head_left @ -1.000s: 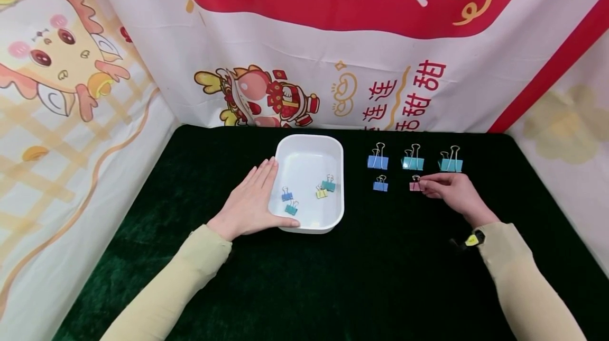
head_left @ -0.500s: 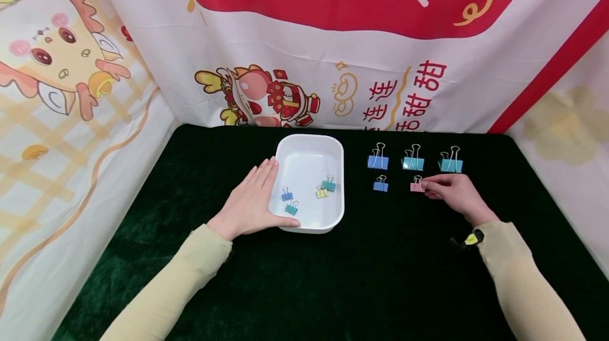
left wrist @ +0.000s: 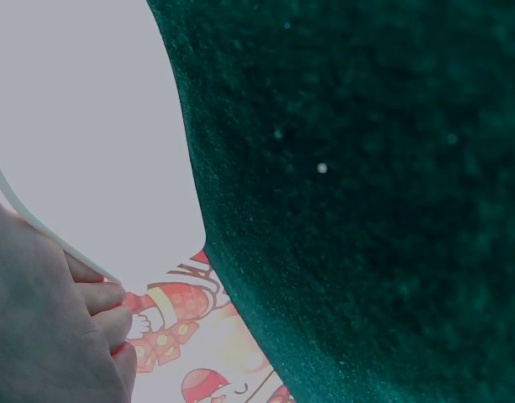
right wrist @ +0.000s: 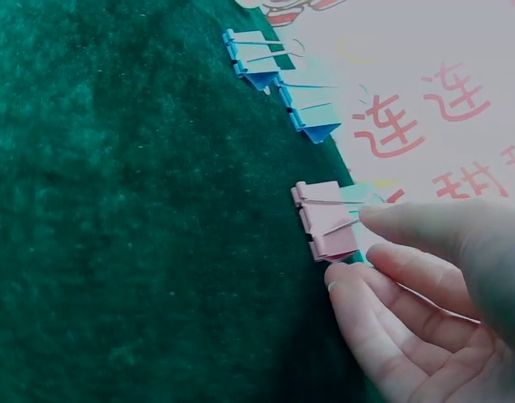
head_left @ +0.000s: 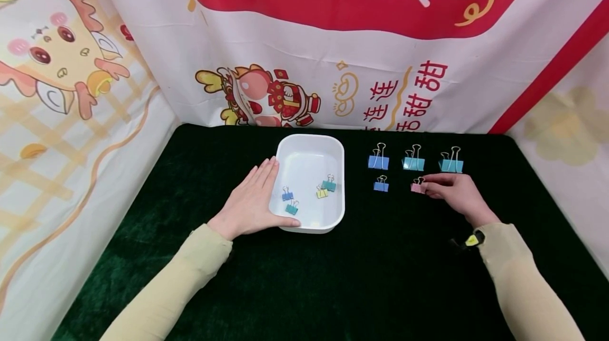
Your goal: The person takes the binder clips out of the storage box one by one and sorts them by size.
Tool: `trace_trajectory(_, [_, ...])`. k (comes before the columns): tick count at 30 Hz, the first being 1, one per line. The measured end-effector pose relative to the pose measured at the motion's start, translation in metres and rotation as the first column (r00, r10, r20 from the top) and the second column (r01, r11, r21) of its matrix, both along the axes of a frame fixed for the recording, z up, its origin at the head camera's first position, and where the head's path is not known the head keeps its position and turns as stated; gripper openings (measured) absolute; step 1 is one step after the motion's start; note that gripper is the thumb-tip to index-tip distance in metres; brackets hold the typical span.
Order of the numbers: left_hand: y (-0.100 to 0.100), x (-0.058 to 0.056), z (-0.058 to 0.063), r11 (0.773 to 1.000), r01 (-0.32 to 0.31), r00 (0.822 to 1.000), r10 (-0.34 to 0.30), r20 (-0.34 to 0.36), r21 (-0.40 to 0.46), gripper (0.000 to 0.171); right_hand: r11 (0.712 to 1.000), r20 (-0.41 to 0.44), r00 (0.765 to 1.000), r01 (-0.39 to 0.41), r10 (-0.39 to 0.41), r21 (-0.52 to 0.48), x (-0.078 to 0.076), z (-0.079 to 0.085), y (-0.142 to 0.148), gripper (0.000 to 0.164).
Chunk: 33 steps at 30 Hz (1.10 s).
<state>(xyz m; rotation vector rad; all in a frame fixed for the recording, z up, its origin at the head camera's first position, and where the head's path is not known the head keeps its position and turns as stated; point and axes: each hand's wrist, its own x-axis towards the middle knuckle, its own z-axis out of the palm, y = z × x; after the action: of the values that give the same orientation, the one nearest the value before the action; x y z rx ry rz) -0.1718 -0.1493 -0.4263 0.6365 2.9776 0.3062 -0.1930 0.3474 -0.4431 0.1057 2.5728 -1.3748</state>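
Pink binder clip [head_left: 417, 187] lies on the green worktop, at 3 o'clock from the small blue clip [head_left: 380, 186]. The right hand [head_left: 457, 193] pinches its wire handles with curled fingers [right wrist: 425, 227]. It looks light, stiff and springy, best held by those handles. The left hand [head_left: 249, 203], fingers straight and together, rests against the white tray [head_left: 311, 227].

Dark green velvet tabletop [head_left: 295, 283], cartoon-printed red-and-white banners [head_left: 333, 55] behind.
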Motion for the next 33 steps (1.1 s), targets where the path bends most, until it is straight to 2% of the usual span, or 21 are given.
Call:
trace_trajectory(5, [0.000, 0.000, 0.002, 1.000, 0.007, 1.000, -0.007, 0.008, 0.009, 0.141, 1.000, -0.056, 0.998, 0.012, -0.013, -0.007, 0.000, 0.012, 0.003, 0.059])
trace_trajectory(10, [0.000, 0.000, 0.003, 1.000, 0.009, 1.000, -0.009, 0.008, 0.006, 0.141, 0.998, -0.122, 0.991, 0.050, -0.045, 0.032, 0.001, 0.033, 0.002, 0.066])
trace_trajectory(18, [-0.001, -0.001, 0.002, 1.000, 0.007, 1.000, -0.007, 0.004, 0.011, 0.140, 0.993, -0.189, 0.980, 0.073, -0.056, 0.088, 0.003, 0.066, -0.012, 0.065])
trace_trajectory(25, [0.000, -0.001, 0.002, 1.000, 0.007, 1.000, -0.007, 0.007, 0.015, 0.140, 0.996, -0.230, 0.973, 0.038, -0.018, 0.085, 0.006, 0.082, -0.033, 0.062])
trace_trajectory(33, [0.000, 0.002, 0.004, 1.000, 0.008, 1.000, -0.008, 0.007, 0.010, 0.141, 0.998, -0.230, 0.971, -0.050, 0.058, 0.038, 0.009, 0.088, -0.056, 0.061])
